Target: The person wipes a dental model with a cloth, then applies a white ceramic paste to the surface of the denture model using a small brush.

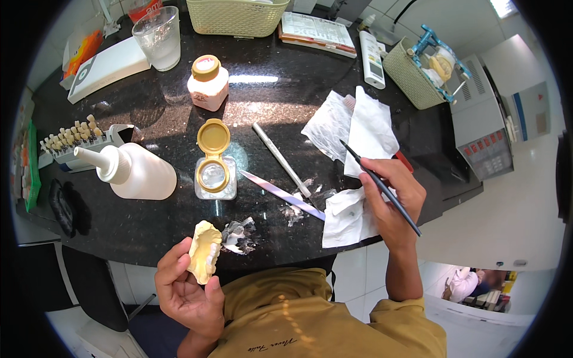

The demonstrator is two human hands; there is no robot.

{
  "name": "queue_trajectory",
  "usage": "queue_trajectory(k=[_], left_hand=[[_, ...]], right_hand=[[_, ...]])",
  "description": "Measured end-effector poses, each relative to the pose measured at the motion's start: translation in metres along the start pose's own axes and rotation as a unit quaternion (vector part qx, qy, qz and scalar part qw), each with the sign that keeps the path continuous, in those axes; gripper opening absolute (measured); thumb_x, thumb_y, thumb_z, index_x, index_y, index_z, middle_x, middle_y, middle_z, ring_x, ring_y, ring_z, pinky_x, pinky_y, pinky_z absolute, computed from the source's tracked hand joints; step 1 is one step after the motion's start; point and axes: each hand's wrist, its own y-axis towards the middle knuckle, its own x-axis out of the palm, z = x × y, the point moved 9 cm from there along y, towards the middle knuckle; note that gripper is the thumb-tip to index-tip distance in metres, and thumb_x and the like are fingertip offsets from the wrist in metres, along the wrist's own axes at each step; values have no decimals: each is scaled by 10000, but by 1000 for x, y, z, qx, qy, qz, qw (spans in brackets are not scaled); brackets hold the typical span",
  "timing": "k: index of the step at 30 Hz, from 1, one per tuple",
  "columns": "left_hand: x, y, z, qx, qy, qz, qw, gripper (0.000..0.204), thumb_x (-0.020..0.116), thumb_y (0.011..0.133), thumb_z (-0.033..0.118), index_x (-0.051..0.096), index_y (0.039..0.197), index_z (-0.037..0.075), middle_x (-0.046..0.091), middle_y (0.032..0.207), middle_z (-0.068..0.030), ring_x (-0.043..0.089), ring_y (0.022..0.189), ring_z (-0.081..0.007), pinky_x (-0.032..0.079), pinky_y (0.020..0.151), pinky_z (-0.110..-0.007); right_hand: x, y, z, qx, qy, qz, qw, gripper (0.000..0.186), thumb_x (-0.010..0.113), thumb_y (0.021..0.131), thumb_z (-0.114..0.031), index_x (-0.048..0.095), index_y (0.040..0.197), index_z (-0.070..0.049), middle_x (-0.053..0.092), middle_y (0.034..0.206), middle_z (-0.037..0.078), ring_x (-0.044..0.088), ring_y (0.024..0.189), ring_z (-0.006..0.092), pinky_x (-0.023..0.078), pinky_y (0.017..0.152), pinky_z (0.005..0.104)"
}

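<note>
My left hand grips a yellow dental cast by its edges, just off the counter's near edge. A row of white teeth shows on its right side. In my right hand, a slim black pen-shaped tool is pinched, its thin tip pointing up and left over white tissues. Whether that tip is a brush is too small to tell. Below the right hand lies a crumpled tissue. Between the hands rest a silver rod-shaped tool and a lilac-white strip-like tool.
A square jar with its gold lid flipped up, a white nozzle bottle and a pink-filled jar stand on the black counter. Scraps lie near the cast. A tooth shade guide, a glass and baskets line the sides.
</note>
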Motion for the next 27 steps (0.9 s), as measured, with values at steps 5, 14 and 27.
queue_trajectory(k=[5, 14, 27], left_hand=[[-2, -1, 2, 10, -5, 2, 1000, 423, 710, 846, 134, 483, 1163, -28, 496, 1278, -243, 568, 1162, -288, 482, 993, -370], [3, 2, 2, 16, -47, -23, 999, 447, 709, 778, -67, 494, 1169, -31, 476, 1290, -261, 555, 1187, -301, 542, 944, -346], [-2, 3, 1, 15, -29, -39, 999, 482, 727, 745, -84, 504, 1169, -38, 488, 1280, -264, 573, 1165, -302, 581, 889, -329]], right_hand=[[-5, -10, 8, 31, 38, 27, 998, 123, 719, 770, -1, 674, 883, 15, 675, 758, 91, 617, 593, 124, 475, 562, 217], [19, -1, 24, 135, 99, 30, 985, 103, 709, 846, -24, 624, 864, 32, 666, 732, 54, 624, 669, 57, 467, 588, 194], [53, -37, -55, 144, 354, -131, 915, 104, 720, 825, -47, 681, 888, 26, 678, 757, 126, 640, 669, 150, 494, 589, 238]])
